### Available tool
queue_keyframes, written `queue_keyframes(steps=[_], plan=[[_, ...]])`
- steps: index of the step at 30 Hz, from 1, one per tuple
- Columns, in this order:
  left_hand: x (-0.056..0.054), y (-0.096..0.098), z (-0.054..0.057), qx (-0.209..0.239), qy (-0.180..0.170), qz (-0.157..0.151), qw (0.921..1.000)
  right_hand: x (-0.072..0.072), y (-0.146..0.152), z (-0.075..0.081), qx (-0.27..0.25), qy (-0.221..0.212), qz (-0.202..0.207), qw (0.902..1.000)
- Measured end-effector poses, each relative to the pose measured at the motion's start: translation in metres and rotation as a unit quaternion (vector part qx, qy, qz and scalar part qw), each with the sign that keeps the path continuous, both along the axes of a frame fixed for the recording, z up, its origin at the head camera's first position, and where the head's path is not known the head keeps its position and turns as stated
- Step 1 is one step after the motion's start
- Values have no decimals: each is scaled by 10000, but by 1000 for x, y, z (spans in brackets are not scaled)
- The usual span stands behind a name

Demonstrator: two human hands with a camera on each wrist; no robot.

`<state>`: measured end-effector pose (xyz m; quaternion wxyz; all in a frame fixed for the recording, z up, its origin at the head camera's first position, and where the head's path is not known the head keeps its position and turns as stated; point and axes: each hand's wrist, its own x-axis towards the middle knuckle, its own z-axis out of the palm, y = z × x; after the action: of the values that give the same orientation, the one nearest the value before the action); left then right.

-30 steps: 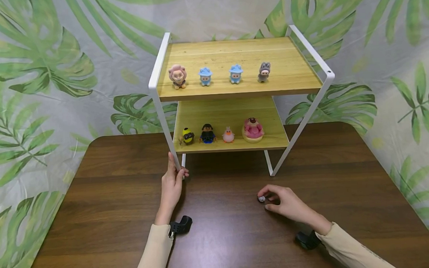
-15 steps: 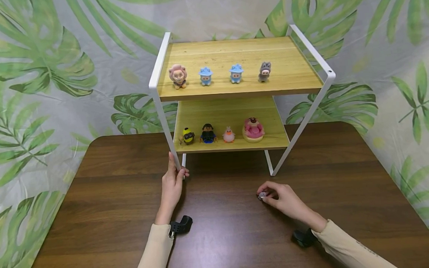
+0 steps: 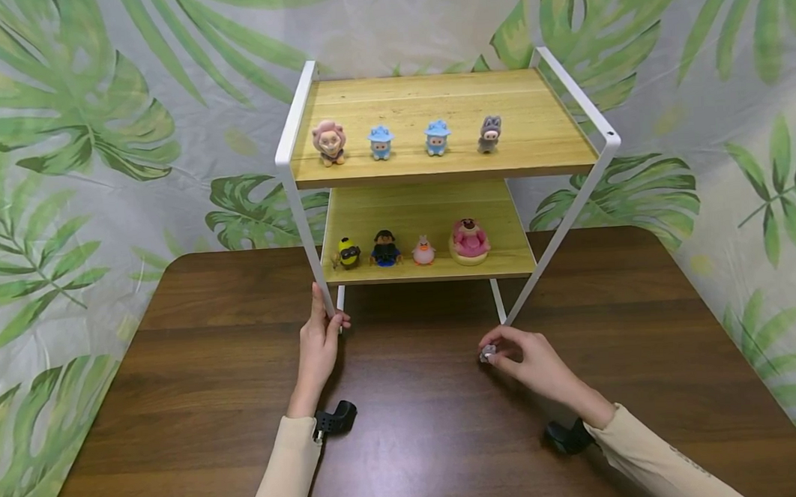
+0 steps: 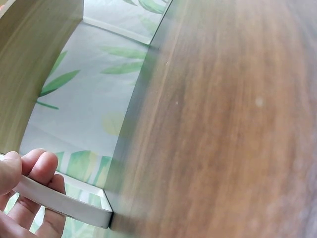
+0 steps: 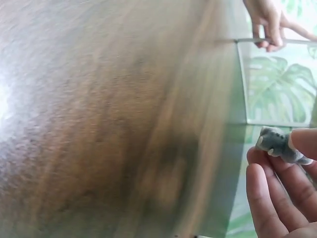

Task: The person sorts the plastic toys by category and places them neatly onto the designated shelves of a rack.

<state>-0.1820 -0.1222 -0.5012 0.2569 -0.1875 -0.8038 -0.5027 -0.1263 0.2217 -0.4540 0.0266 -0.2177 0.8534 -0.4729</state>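
Observation:
My left hand [image 3: 318, 348] holds the front left leg of the white-framed shelf [image 3: 435, 175] near its foot; in the left wrist view the fingers [image 4: 43, 166] curl round the white metal bar [image 4: 69, 202]. Between thumb and fingers my right hand [image 3: 537, 363] pinches a small grey toy figurine [image 3: 487, 353], in front of the shelf's right foot. The right wrist view shows this grey figurine [image 5: 277, 144] lying sideways, its one end covered by the thumb [image 5: 303, 141].
On the top board stand a pink-maned figurine [image 3: 329, 143], two blue-hatted ones and a grey one [image 3: 489, 133]. The lower board bears a yellow figurine [image 3: 348, 252], a dark-clothed one [image 3: 385, 248], a pink bird [image 3: 423, 252] and a pink bear [image 3: 470, 241]. Beneath is a brown table [image 3: 210, 408].
My right thumb has closed onto the grey figurine, and the hand has shifted a little toward the shelf with it. My left hand stays on the leg.

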Motion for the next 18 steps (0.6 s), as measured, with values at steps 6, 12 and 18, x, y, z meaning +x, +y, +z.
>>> queue_keyframes(steps=[6, 12, 18], plan=[[0, 0, 0, -48, 14, 36, 10000, 3, -1, 15, -118, 189, 21, 9997], [0, 0, -1, -74, -16, 30, 10000, 4, -1, 27, -171, 560, 68, 9983], [0, -1, -1, -76, 9, 39, 10000, 3, -2, 38, -419, 752, 70, 9963]])
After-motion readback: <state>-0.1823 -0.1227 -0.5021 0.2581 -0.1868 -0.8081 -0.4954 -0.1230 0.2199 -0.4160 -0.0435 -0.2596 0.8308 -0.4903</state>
